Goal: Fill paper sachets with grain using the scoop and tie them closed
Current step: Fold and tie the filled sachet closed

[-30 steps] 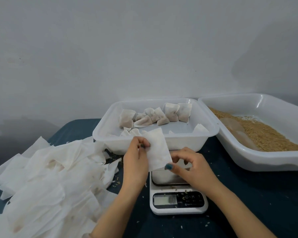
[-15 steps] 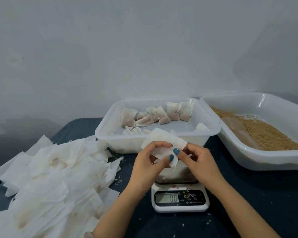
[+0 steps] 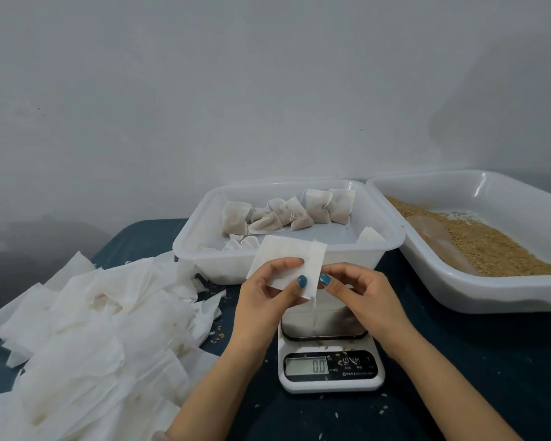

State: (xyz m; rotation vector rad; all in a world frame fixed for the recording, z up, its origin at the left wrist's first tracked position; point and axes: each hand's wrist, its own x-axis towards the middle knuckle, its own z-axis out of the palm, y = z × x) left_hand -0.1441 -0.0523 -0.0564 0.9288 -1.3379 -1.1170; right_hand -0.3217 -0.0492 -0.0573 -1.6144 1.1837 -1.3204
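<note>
On the dark table (image 3: 474,361), nearest the person, stood a white scale (image 3: 330,367) whose display read 0.0, with loose grains scattered around it. Directly above the scale, the two hands were close together, thumbs almost meeting, both clamped on one empty sachet (image 3: 288,259). The left hand (image 3: 268,291) pinched the flat paper between thumb and fingers, and the right hand (image 3: 360,291) nipped its right edge with thumb and forefinger. A thin string (image 3: 314,302) hung from the sachet's lower corner toward the scale. Left of the scale lay a loose pile of empty sachets (image 3: 93,329). Just beyond the scale sat a white tray (image 3: 229,268) holding filled sachets (image 3: 287,211) bunched along its far side. Beyond the scale and to its right, a larger white tray (image 3: 490,297) held brown grain (image 3: 497,249), with a translucent scoop (image 3: 439,240) lying on the grain's left edge.
</note>
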